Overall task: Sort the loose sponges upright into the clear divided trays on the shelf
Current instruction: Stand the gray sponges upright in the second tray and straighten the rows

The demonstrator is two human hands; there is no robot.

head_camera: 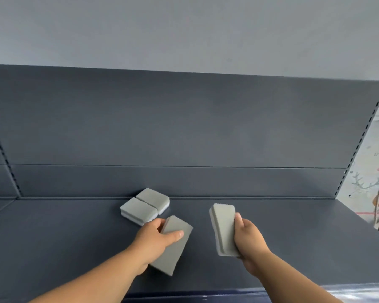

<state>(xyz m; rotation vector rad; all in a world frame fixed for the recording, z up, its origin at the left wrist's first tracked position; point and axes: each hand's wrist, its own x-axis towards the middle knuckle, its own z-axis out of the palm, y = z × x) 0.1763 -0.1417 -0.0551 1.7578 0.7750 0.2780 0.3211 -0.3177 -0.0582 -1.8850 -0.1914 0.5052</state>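
My left hand [155, 239] grips a grey sponge [173, 250] above the dark shelf [74, 237], thumb across its top face. My right hand [247, 237] holds a second grey sponge [223, 228] by its right side, held long-end away from me. Two more grey sponges with white undersides lie flat side by side near the back wall, the nearer one [138, 209] and the farther one [153, 199], just beyond my left hand. No clear divided tray shows in this view.
A dark grey back panel [184, 127] rises behind the shelf, with slotted uprights at the left and right ends. The shelf's right end drops off to a patterned floor [372, 182]. A glossy clear edge [359, 289] shows at the bottom right.
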